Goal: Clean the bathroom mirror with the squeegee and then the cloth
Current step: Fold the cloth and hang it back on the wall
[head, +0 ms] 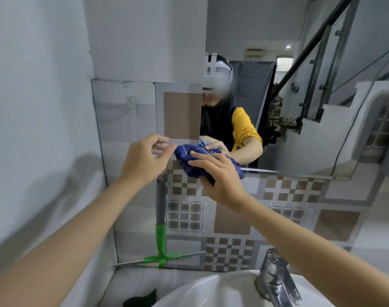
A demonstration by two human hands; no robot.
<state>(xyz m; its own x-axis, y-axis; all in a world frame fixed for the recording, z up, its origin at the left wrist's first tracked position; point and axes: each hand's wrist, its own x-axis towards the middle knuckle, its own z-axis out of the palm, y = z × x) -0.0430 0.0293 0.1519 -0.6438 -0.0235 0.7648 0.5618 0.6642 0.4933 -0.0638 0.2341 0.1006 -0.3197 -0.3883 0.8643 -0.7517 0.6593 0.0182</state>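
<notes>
Cloth (194, 161): blue, bunched, at frame centre, pressed near the mirror's (299, 107) lower left corner. Your right hand (220, 176) has its grip closed on the cloth, fingers over the top, thumb under. Your left hand (145, 158) sits just left of it, grip released, fingertips at the cloth's left edge; actual contact unclear. Squeegee (160, 240): below the left hand, lower centre, hanging upright against the tiled wall (277, 220), grey handle up, green neck and blade bar down, untouched. Sink (202, 289) rim and chrome tap (275, 278) at lower right. Mirror reflects both hands, a yellow sleeve, a staircase.
</notes>
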